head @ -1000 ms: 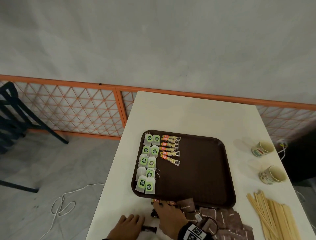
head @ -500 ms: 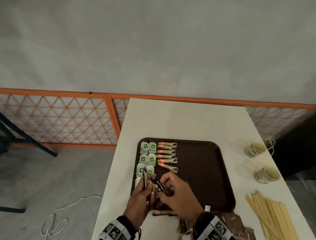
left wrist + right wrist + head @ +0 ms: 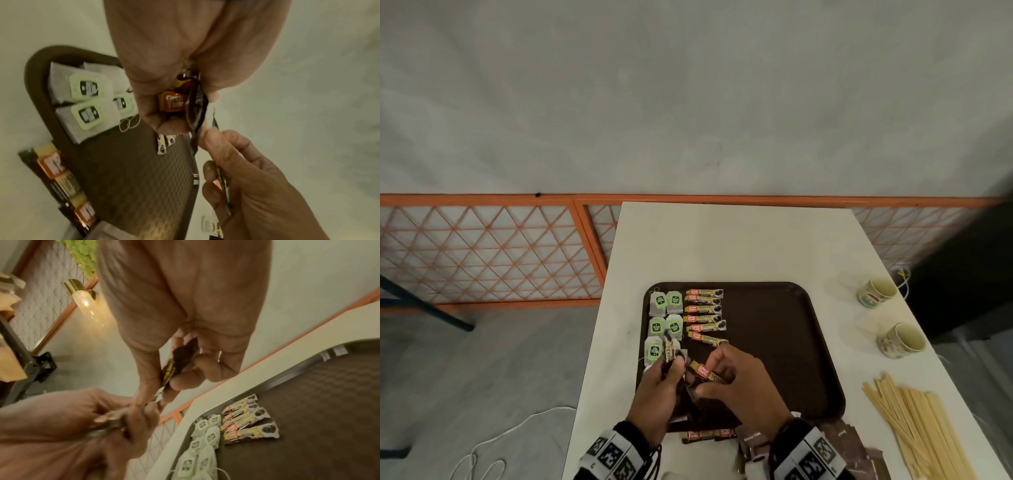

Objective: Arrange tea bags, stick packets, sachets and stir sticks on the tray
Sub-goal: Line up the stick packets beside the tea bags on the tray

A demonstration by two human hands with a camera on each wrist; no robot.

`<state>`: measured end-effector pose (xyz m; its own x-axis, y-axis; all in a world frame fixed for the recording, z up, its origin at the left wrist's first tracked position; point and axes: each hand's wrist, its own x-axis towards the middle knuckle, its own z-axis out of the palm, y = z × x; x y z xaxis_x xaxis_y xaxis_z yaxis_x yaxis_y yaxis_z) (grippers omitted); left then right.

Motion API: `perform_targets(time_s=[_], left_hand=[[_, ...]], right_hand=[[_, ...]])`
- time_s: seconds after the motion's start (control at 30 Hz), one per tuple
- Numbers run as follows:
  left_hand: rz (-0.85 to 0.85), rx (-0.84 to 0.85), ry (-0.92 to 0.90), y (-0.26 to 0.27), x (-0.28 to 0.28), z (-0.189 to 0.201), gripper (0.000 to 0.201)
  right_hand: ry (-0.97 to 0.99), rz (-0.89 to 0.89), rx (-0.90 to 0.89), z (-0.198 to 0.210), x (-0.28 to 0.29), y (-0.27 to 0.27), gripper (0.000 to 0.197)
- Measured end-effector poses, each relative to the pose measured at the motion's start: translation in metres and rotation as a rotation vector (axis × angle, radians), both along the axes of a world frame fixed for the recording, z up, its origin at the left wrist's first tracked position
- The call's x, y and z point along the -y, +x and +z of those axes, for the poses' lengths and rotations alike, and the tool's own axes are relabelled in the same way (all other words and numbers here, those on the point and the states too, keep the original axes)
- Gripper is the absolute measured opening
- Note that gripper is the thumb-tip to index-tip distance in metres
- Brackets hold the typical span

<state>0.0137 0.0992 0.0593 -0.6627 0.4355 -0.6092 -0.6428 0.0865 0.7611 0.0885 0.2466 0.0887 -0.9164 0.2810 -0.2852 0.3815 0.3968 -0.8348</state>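
Stick-packet step: your left hand [image 3: 658, 394] grips a bunch of stick packets [image 3: 670, 353] above the tray [image 3: 784, 342]; your right hand [image 3: 736, 380] pinches one packet [image 3: 705, 371]; next, probably lay it nearest in the packet row [image 3: 705, 313].

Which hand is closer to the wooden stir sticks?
Right. The right hand is over the tray's middle, nearer the stir sticks; the left hand is farther away, over the tray's left side.
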Motion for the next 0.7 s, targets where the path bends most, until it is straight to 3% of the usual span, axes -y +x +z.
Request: perform_targets(time_s=[0.17,0.3,0.4,0.6,0.67,0.7], left_hand=[[-0.269,-0.198,-0.108,-0.003,0.01,-0.003,0.02],[-0.162,-0.289,-0.228,-0.006,0.013,-0.007,0.01],[-0.101,-0.241,-0.256,-0.008,0.014,-0.012,0.009],[-0.08,-0.275,-0.379,-0.017,0.029,-0.032,0.017],[-0.108,-0.269,-0.369,-0.02,0.039,-0.035,0.019],[-0.117,-0.271,-0.367,-0.021,0.043,-0.035,0.02]], right_hand=[[-0.003,0.111,0.051,-0.008,-0.005,-0.003,0.021],[-0.175,0.024,0.062,-0.015,-0.009,-0.002,0.006],[-0.247,-0.112,0.113,-0.036,-0.019,0.001,0.013],[-0.297,-0.402,0.239,-0.089,-0.046,-0.016,0.006],[-0.197,-0.388,0.283,-0.102,-0.052,-0.022,0.005],[-0.03,-0.337,0.302,-0.106,-0.056,-0.022,0.01]])
